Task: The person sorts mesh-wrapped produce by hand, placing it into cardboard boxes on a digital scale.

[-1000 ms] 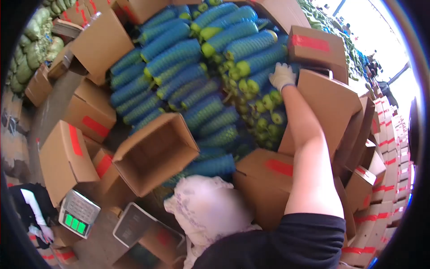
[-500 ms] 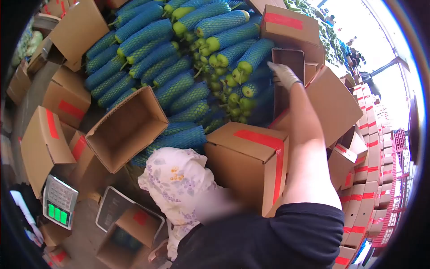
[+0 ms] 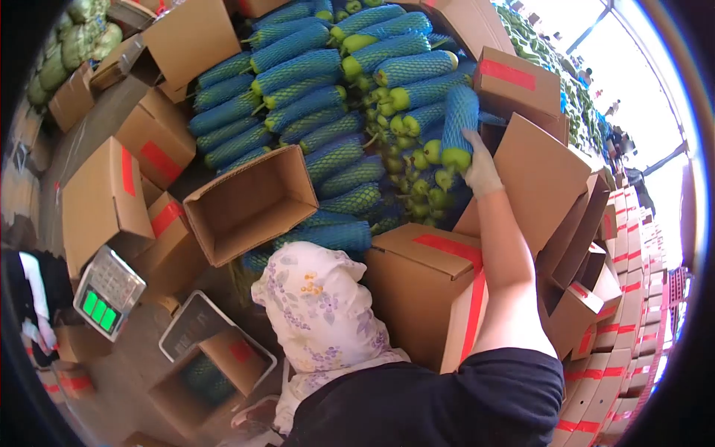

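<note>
Neither my left hand nor my right hand shows. Close in front of me is a person (image 3: 439, 402) in a black short-sleeved top and a floral head covering (image 3: 320, 305), seen from above and behind. Their thin-gloved hand (image 3: 484, 173), on an outstretched right arm, grips a long green gourd (image 3: 461, 119) in a blue foam net, its pale green end pointing down. Beside that hand lies a pile of similar net-wrapped gourds (image 3: 320, 112), with several green ends facing out. An open cardboard box (image 3: 253, 201) rests tilted against the pile. The person's other hand cannot be made out.
A closed box (image 3: 417, 283) with red tape stands by the person's arm. At the lower left are a scale display (image 3: 109, 292), its platform (image 3: 195, 324), and a box (image 3: 182, 391) holding wrapped gourds. Stacked cartons (image 3: 618, 357) line the right; another person's white sleeve (image 3: 33, 279) is far left.
The person's gloved hand was at an open box on the right; it now grips a net-wrapped gourd held upright. The view has shifted, and the floral head covering has turned slightly.
</note>
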The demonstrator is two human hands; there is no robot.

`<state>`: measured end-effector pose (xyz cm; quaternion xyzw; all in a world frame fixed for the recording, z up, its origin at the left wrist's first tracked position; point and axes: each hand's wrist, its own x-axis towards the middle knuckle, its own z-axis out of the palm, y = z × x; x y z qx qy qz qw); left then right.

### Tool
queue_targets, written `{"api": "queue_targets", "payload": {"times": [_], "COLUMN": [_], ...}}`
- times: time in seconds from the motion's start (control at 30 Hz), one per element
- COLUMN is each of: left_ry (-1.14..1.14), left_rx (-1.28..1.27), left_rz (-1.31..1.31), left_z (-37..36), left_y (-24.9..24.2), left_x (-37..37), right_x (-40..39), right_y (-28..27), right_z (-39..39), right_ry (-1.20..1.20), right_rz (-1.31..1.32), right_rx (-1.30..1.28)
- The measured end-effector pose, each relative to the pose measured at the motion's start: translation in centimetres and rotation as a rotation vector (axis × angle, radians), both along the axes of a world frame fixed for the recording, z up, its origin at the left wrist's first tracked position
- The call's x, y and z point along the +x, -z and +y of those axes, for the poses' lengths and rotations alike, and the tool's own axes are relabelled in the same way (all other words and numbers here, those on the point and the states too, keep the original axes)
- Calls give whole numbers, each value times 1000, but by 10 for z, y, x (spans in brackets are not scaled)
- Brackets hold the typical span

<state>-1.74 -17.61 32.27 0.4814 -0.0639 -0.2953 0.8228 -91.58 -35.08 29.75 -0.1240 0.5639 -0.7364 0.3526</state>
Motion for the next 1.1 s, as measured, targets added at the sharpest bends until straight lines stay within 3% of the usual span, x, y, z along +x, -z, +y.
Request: {"api": "queue_targets", "payload": {"times": [0.07,0.13,0.2,0.27,0.3,0.43,0.5,0.67,0.73,0.8,0.83,0.87,0.93,1.0,1.03,1.1], "left_ry": [-2,96,138,193,225,272,237,248,285,277,324,334,330,356,368,366], "left_rx": [-29,-37,-49,-100,-133,-225,-257,-350,-395,-385,-405,-411,-432,-438,-446,-453], "left_rz": [13,13,8,12,20,56,68,51,76,93,79,89,150,150,176,175], "left_z": [2,9,14,19,23,58,77,110,113,123,124,123,122,123,123,122], "left_y": [0,6,5,10,15,29,35,40,44,42,41,40,42,41,38,35], "left_x": [15,38,40,59,67,70,46,17,16,16,17,17,18,18,14,6], "right_x": [39,90,143,220,256,411,475,606,647,666,669,665,661,647,638,633], "right_y": [-21,-50,-60,-67,-67,-53,-35,-58,-29,8,14,20,54,85,114,117], "right_z": [26,32,37,20,9,-11,-1,-3,0,1,-4,-1,-2,-4,-7,-6], "right_ry": [-202,-450,-506,-802,-926,-1459,-1473,-1916,-2012,-2023,-2058,-2029,-2061,-2058,-2050,-2124], "right_rz": [78,250,209,-214,-424,-817,-614,57,232,555,941,1028,1048,864,804,905], "right_rx": [12,-193,-436,-876,-894,-634,-356,-277,-436,-435,-373,-330,-129,42,51,77]}}
